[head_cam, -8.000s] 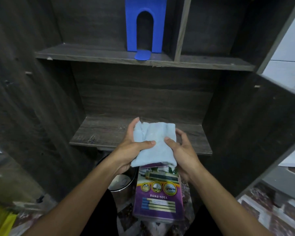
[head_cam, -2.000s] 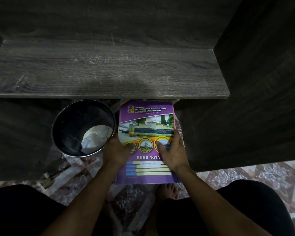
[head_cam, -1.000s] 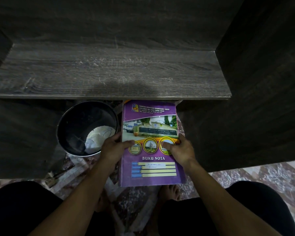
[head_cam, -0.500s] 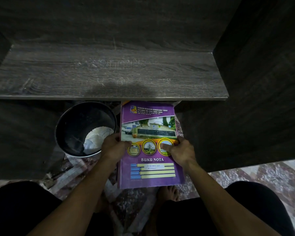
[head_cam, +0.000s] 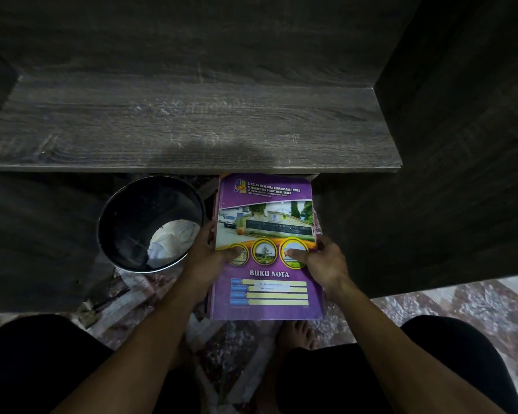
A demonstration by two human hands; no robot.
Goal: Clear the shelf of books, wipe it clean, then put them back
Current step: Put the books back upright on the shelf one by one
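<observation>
Nearest to the camera, the person's two knees (head_cam: 431, 369) in dark cloth are spreading apart, and one bare foot (head_cam: 295, 333) is resting on the patterned floor (head_cam: 476, 306) just behind the hands. This looks like a crouch, probably taken to reach low things. Both arms are stretching forward. The left hand (head_cam: 205, 252) is gripping the left edge of a purple notebook (head_cam: 266, 294), and the right hand (head_cam: 320, 261) is gripping the right edge. On each hand the thumb is lying on the cover while the fingers are going under. Other edges are showing below the cover, so I judge that the hands are holding a small pile and taking it from two sides so that it is not sliding apart. The notebook is lying flat between the hands, cover up, with its far end close to the front edge of the shelf, but lower. To the left of the left hand, almost touching it, a round dark bin (head_cam: 138, 213) is standing with a pale cloth (head_cam: 172, 239) lying inside, perhaps put away because the wiping is done. Beyond the hands and higher, the dark wooden shelf (head_cam: 192, 124) is lying bare, with fine scratches or streaks. I think the person is returning the books, and the next move is needing a lift up and forward over that edge.
</observation>
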